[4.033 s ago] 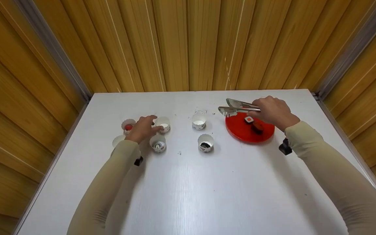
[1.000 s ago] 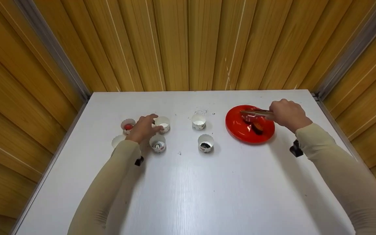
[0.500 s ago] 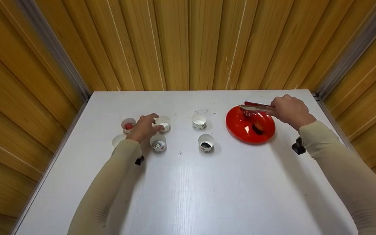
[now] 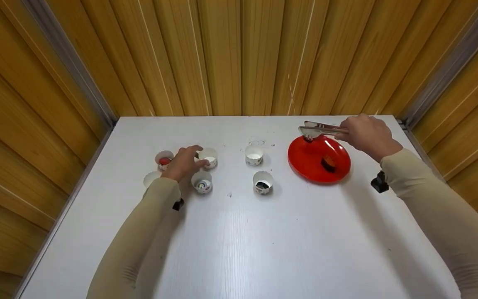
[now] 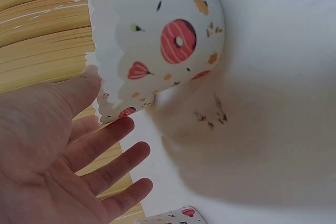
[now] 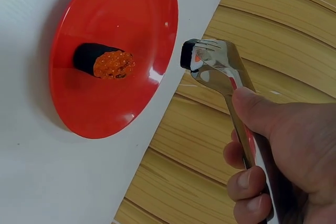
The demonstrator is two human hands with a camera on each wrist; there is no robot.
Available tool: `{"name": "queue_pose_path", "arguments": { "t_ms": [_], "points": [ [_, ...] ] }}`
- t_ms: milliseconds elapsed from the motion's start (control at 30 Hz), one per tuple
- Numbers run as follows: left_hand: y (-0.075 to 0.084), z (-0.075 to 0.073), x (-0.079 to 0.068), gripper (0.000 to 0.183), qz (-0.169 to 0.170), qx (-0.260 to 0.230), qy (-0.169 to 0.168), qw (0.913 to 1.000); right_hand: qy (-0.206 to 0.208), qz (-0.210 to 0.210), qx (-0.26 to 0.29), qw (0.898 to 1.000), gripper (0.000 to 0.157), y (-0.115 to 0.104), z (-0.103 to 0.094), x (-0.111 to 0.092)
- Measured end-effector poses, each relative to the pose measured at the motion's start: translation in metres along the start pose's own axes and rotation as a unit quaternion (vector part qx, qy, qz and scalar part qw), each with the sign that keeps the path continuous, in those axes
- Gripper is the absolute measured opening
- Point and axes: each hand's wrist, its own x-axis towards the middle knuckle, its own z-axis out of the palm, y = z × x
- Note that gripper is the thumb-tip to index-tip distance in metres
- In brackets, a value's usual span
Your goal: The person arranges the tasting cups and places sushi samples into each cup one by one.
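Observation:
My right hand [image 4: 367,135] grips metal tongs [image 4: 322,129], raised over the back edge of a red plate [image 4: 311,166]. Between the tongs' tips is a small sushi roll [image 6: 188,54] with black wrapping, white rice and an orange centre. A second piece of sushi [image 6: 107,61], black-wrapped with orange roe on top, lies on the plate. My left hand [image 4: 183,163] is at a white paper cup [image 4: 209,158], thumb by its rim and fingers extended, spread and relaxed. Closest to the left wrist camera stands another cup [image 5: 152,30] printed with donuts.
More paper cups stand about: one [image 4: 254,155] at mid-table, one [image 4: 262,182] with something dark inside, one [image 4: 165,161] holding something red, and one [image 4: 152,178] partly behind the left arm. Wood-patterned panels [image 4: 239,58] border the white table [image 4: 239,241].
Initially apart and empty, the tongs have closed on the small sushi roll and lifted it off the plate, toward the back and slightly left. My left hand has stayed in place.

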Motion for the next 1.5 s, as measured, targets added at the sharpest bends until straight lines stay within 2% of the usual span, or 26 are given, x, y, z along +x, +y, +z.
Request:
{"name": "queue_pose_path", "arguments": {
  "t_ms": [400, 767, 1233, 1500],
  "points": [
    [0.005, 0.003, -0.001, 0.063, -0.009, -0.005, 0.003, 0.9999, 0.020, -0.034, -0.007, 0.999, 0.030, -0.027, -0.002, 0.005],
    [0.007, 0.003, -0.001, 0.061, 0.008, 0.001, 0.011, 0.9999, 0.041, -0.089, -0.007, 0.995, 0.021, -0.061, 0.000, 0.016],
    [0.007, 0.004, -0.001, 0.062, -0.022, -0.007, 0.009, 0.9997, 0.036, -0.121, -0.014, 0.992, 0.020, -0.098, 0.006, 0.031],
    [0.006, 0.005, 0.000, 0.061, -0.018, -0.004, 0.015, 0.9997, 0.044, -0.140, -0.011, 0.989, 0.022, -0.121, 0.011, 0.038]
  ]
}}
